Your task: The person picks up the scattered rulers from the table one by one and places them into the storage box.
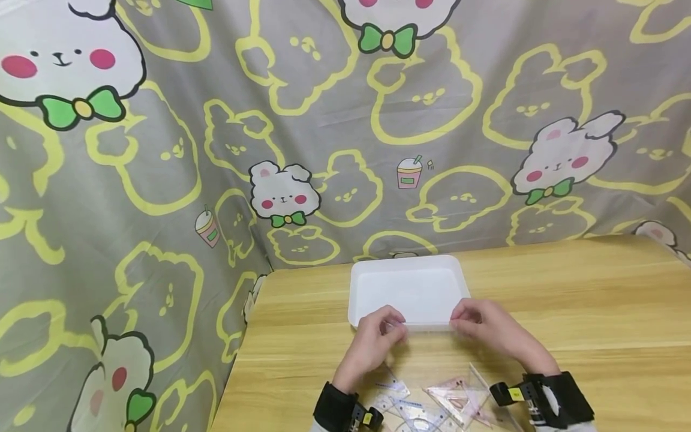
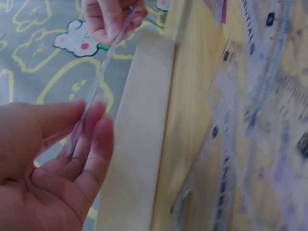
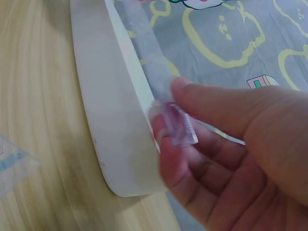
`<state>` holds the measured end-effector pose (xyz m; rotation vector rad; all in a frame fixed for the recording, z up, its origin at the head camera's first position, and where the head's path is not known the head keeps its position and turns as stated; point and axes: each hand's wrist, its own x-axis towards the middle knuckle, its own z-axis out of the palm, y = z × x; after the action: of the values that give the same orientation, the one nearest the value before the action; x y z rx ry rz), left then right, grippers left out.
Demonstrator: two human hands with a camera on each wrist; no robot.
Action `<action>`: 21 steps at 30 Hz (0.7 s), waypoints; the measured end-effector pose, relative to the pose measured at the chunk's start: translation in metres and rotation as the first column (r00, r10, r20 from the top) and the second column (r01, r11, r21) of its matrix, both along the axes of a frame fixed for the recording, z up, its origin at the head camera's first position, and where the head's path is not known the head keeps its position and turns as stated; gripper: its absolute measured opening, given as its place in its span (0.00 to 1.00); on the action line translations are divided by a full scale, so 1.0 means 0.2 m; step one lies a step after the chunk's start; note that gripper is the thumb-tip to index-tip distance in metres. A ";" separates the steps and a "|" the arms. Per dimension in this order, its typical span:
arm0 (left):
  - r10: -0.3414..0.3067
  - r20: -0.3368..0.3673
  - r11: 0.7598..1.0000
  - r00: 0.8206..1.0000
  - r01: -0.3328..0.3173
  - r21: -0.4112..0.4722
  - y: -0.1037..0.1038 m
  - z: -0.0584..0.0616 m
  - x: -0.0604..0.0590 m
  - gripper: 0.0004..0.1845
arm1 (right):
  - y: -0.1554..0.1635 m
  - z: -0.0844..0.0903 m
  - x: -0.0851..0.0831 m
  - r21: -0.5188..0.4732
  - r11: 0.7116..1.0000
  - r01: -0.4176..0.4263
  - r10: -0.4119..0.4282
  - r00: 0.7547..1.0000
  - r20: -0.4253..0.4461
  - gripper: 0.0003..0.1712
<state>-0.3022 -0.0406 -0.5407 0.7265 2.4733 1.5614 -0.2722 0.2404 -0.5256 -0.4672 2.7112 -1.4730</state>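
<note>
Plastic ruler (image 3: 158,67) spans pinching left fingers (image 2: 99,151) and right fingers (image 3: 173,161).

The left hand (image 1: 375,339) is at the near left corner of the white tray (image 1: 408,294), the right hand (image 1: 488,327) at its near right corner, both pinching. The wrists (image 1: 542,360), angled inward, reach from the tray's near side.

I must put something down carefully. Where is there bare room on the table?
The table is bare between its left edge and the white tray, and right of the right hand. In front of the tray it is crowded: clear drawing tools overlap there, and the left hand and right hand hold a clear ruler.
</note>
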 end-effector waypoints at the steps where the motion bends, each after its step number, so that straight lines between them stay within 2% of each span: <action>1: 0.018 -0.001 1.000 1.000 -0.018 0.015 0.01 0.00 0.00 0.05 | 0.00 0.00 0.00 0.006 1.000 0.026 -0.026 1.000 -0.011 0.03; 8: 0.130 0.003 0.986 0.992 -0.129 0.104 0.06 -0.04 0.00 0.07 | -0.02 -0.03 -0.02 0.042 0.982 0.183 -0.177 0.976 -0.126 0.05; 14: 0.147 -0.030 0.983 0.989 -0.142 0.114 0.15 -0.03 -0.07 0.03 | 0.00 -0.06 -0.05 0.085 0.960 0.268 -0.250 0.952 -0.175 0.03; 16: 0.149 -0.057 0.985 0.987 -0.143 0.091 0.16 -0.01 -0.09 0.03 | 0.00 -0.07 -0.06 0.084 0.954 0.287 -0.267 0.943 -0.198 0.03; 21: 0.160 -0.196 0.986 0.967 -0.167 -0.016 0.15 0.04 -0.13 0.03 | -0.02 -0.08 -0.07 0.072 0.943 0.324 -0.296 0.920 -0.258 0.02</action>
<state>-0.3283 -0.0109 -0.5328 0.7178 2.7572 1.5675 -0.2866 0.2367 -0.5415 -0.2313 3.1689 -1.3903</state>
